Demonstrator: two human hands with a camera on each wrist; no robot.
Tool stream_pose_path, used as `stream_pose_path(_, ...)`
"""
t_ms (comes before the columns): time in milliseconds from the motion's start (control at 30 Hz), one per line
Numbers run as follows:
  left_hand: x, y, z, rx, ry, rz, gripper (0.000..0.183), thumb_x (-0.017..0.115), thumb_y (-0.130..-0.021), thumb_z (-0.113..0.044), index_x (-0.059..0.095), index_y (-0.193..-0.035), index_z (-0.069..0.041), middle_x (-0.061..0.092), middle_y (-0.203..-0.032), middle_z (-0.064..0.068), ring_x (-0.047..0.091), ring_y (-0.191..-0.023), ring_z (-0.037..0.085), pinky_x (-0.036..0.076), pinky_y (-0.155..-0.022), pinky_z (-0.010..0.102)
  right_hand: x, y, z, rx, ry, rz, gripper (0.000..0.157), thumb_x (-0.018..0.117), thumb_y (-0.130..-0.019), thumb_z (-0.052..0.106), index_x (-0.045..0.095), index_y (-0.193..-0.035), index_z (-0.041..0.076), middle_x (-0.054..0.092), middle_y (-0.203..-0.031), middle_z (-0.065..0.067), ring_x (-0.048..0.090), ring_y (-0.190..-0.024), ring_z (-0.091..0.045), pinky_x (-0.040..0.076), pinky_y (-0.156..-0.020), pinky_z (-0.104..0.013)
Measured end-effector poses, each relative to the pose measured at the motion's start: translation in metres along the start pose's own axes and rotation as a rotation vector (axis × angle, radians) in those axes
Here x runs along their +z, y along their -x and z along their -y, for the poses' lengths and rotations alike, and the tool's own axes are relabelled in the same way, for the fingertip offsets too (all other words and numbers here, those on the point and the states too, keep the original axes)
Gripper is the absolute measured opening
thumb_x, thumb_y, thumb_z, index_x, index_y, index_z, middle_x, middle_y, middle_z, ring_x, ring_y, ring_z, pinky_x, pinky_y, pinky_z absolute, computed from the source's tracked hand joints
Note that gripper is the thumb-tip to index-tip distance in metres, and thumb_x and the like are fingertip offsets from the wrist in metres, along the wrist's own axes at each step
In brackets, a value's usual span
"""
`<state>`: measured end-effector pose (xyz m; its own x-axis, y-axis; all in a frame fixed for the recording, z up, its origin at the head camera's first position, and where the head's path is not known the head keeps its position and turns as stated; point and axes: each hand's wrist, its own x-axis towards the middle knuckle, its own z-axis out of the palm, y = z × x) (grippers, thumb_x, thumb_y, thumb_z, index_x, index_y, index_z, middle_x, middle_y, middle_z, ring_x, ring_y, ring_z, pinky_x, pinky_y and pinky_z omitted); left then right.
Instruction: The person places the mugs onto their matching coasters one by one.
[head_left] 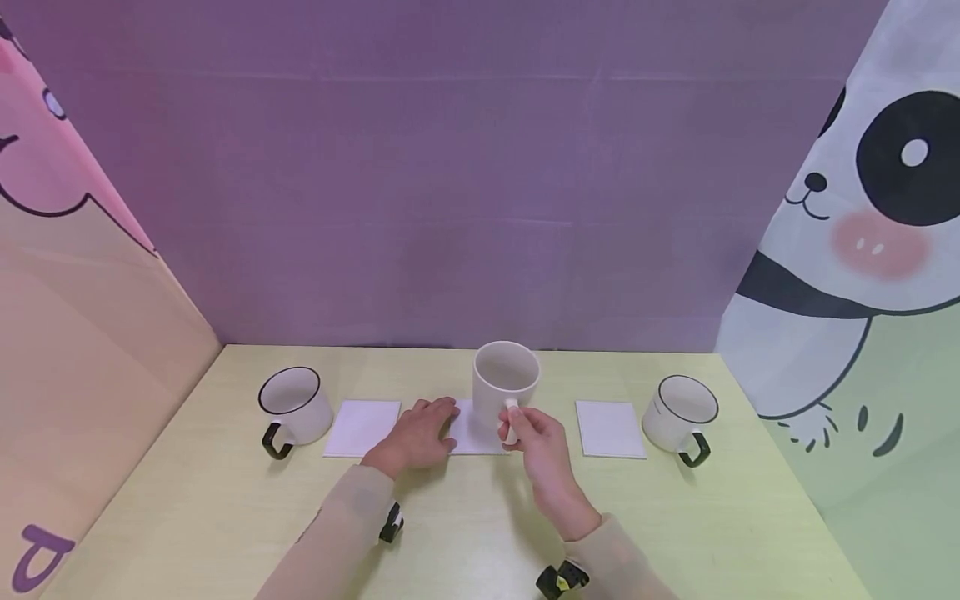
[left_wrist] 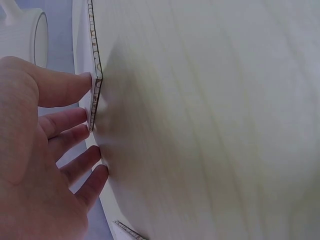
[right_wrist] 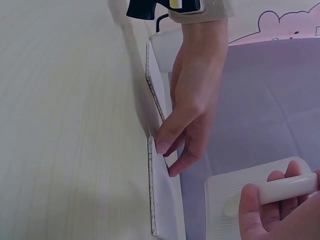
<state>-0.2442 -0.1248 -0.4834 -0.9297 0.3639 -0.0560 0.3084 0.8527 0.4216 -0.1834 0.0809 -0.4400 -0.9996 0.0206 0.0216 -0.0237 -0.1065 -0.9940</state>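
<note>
A plain white mug [head_left: 491, 398] is held by its handle in my right hand [head_left: 550, 467], fingers and thumb wrapped round it. In the right wrist view, a gap shows between the mug [right_wrist: 225, 187] and the middle white square card [head_left: 468, 435]. My left hand [head_left: 422, 437] rests at that card's left side. The left wrist view shows the thumb tip at the card's edge [left_wrist: 94, 55] and the other fingers slightly bent and spread, their tips low at the table surface. The card's far part is hidden behind the mug in the head view.
Two more white cards lie to the left [head_left: 358, 429] and right [head_left: 611, 429]. Beyond them stand two white mugs with black rims and handles, one left [head_left: 309, 417] and one right [head_left: 663, 421]. A purple cloth backdrop [head_left: 465, 208] rises behind the table [head_left: 465, 533].
</note>
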Motion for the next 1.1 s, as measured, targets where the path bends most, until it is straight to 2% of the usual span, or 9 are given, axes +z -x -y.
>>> stream_pose_path(167,0.0,0.0,-0.001,-0.003,0.008,0.004,0.052,0.069,-0.093,-0.023,0.056,-0.141,-0.007,0.046,-0.155,0.01,0.041,-0.138,0.036,0.035,-0.113,0.054,0.004,0.0,0.0,0.007,0.008,0.007,0.03,0.056,-0.105,0.014,0.065,-0.107,-0.014,0.063,-0.079,-0.003,0.057,-0.084,-0.015,0.054,-0.081,-0.036)
stream_pose_path(467,0.0,0.0,-0.001,0.005,0.024,-0.023,0.051,0.069,-0.091,-0.022,0.058,-0.138,-0.006,0.049,-0.152,0.01,0.043,-0.137,0.036,0.037,-0.112,0.055,0.011,-0.001,-0.004,0.021,0.001,0.02,0.03,0.056,-0.104,0.014,0.065,-0.107,-0.015,0.063,-0.078,-0.002,0.058,-0.083,-0.014,0.053,-0.077,-0.032)
stream_pose_path(700,0.001,-0.001,0.001,0.01,0.001,-0.02,0.053,0.068,-0.091,-0.023,0.057,-0.14,-0.006,0.049,-0.152,0.01,0.044,-0.136,0.035,0.038,-0.111,0.054,0.017,-0.003,-0.007,0.033,-0.007,0.012,0.03,0.055,-0.104,0.013,0.064,-0.109,-0.016,0.063,-0.078,-0.002,0.059,-0.083,-0.014,0.053,-0.077,-0.033)
stream_pose_path(1100,0.002,-0.001,0.003,0.021,0.009,-0.033,0.054,0.07,-0.091,-0.023,0.056,-0.14,-0.007,0.05,-0.151,0.01,0.045,-0.135,0.035,0.039,-0.11,0.054,0.019,-0.006,-0.016,0.06,0.006,0.014,0.03,0.054,-0.105,0.013,0.063,-0.11,-0.016,0.063,-0.079,-0.001,0.059,-0.083,-0.013,0.052,-0.077,-0.033)
